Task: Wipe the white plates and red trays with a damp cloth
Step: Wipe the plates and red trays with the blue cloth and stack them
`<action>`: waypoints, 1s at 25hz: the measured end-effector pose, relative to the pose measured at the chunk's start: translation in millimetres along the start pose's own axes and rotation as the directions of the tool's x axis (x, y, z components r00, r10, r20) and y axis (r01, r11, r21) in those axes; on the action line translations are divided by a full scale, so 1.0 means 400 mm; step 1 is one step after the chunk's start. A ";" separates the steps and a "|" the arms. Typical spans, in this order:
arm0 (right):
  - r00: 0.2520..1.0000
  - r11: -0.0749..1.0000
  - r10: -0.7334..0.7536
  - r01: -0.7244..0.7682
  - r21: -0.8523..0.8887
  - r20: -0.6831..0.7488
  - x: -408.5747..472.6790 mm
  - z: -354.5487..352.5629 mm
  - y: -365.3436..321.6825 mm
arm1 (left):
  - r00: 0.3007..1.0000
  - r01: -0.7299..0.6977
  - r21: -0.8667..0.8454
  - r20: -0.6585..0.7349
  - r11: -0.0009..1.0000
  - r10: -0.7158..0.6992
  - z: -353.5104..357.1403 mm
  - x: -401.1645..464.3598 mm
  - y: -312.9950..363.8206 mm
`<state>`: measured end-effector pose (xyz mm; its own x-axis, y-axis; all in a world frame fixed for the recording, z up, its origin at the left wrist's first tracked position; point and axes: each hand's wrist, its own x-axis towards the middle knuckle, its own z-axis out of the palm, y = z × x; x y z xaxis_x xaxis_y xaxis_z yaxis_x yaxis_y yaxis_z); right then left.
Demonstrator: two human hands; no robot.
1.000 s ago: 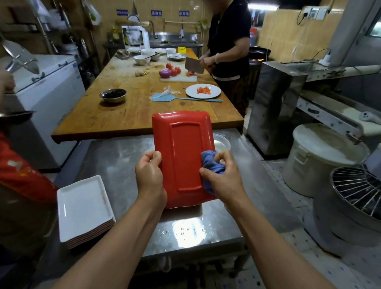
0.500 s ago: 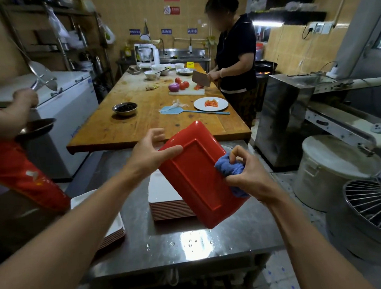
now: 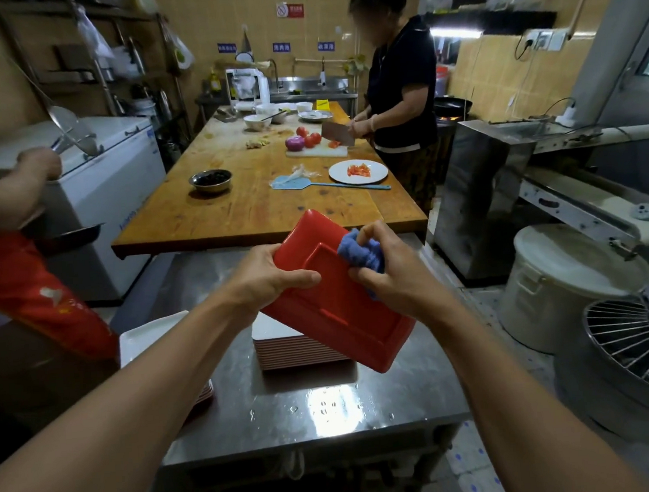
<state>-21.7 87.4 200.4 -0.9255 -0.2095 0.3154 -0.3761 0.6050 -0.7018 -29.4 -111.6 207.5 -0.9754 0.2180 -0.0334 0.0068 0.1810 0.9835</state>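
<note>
I hold a red rectangular tray [image 3: 343, 313] tilted above the steel table [image 3: 318, 403], its underside facing me. My left hand [image 3: 271, 276] grips the tray's left edge, thumb across the underside. My right hand [image 3: 386, 268] clutches a bunched blue cloth [image 3: 360, 253] and presses it against the tray's upper right part. Under the tray sits a stack of trays [image 3: 299, 347] with a white top face. A second stack of white plates [image 3: 149, 342] lies at the left, partly hidden by my left forearm.
A wooden table [image 3: 258, 196] beyond holds a dark bowl [image 3: 211, 180], a blue swatter [image 3: 322, 182] and a plate of chopped tomato [image 3: 358, 171]. A person in black [image 3: 401, 98] chops there. Another person in red [image 3: 19, 290] stands close at left. A lidded tub [image 3: 564, 286] and mixer cage [image 3: 637, 343] stand right.
The tray has gone from upright to tilted with its far end leaning left. My right hand moved the cloth up to the tray's upper part. My left hand closed again on the left edge.
</note>
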 end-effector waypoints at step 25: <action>0.980 1.000 0.001 -0.006 -0.021 -0.201 -0.125 0.110 0.148 | 0.884 0.250 -0.602 -0.178 0.758 -0.433 0.013 0.024 -0.094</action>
<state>0.5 99.9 114.9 -0.8984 -0.0501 0.4364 -0.3698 0.6225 -0.6897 -37.8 -111.4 169.3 -0.9042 -0.0567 -0.4233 -0.3711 -0.3859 0.8446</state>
